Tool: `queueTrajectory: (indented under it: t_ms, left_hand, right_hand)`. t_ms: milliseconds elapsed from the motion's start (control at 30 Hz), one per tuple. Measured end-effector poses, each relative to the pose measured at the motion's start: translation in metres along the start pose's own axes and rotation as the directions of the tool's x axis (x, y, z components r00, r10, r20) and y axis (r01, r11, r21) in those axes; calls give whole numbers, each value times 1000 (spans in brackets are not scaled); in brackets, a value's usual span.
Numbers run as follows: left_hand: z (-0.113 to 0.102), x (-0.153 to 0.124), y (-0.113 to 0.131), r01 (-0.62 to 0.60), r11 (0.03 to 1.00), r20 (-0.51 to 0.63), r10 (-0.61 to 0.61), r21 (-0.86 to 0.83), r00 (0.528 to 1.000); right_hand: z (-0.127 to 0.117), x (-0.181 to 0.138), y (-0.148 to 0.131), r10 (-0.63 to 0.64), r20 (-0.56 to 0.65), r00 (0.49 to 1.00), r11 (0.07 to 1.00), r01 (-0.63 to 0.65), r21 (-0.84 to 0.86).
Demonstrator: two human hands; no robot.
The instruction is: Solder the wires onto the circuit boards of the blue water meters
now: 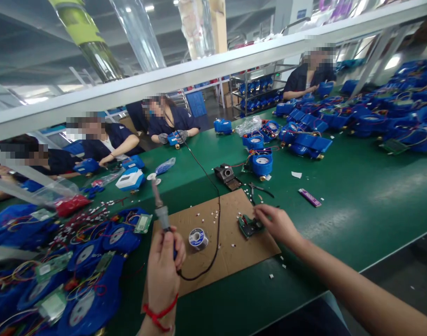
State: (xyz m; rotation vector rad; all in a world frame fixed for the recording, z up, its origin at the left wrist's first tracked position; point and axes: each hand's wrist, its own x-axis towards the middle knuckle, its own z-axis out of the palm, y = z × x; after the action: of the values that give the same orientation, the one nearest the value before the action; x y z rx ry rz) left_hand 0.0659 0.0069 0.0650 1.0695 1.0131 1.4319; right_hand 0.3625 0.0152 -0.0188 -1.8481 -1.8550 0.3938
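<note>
My left hand (165, 254) is wrapped round the handle of a soldering iron (161, 212), its tip pointing up and away. A black cord runs from the iron's handle across the cardboard. My right hand (278, 225) is pinched at the edge of a small green and black part (250, 226) lying on the cardboard sheet (234, 261); what is between those fingertips is too small to make out. Between my hands stands a spool of solder wire (198, 239). Just beyond my right hand lie pliers (261, 189), beside a dark soldering iron stand (227, 173).
Blue meters with wires and circuit boards pile up at left (83, 298) and far right (374, 116). Tiny white pieces are scattered about. A purple packet (309, 198) lies on the green table (339, 224). A white shelf beam (185, 72) crosses overhead. Several people sit opposite.
</note>
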Motion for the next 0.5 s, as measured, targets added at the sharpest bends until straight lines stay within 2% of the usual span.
queueTrajectory:
  t_ms: [100, 200, 333, 500]
  left_hand:
    - [11, -12, -22, 152, 975, 162, -178, 165, 971]
    - [25, -22, -41, 232, 938, 203, -288, 259, 936]
    - [32, -30, -53, 220, 913, 178, -293, 343, 939]
    - [31, -34, -57, 207, 891, 165, -293, 405, 942]
  right_hand:
    - [2, 52, 29, 135, -100, 986, 981, -147, -123]
    - [17, 83, 40, 221, -90, 971, 956, -234, -177]
    - [30, 95, 47, 262, -33, 964, 941, -263, -210]
    - [15, 101, 60, 265, 56, 962, 955, -255, -152]
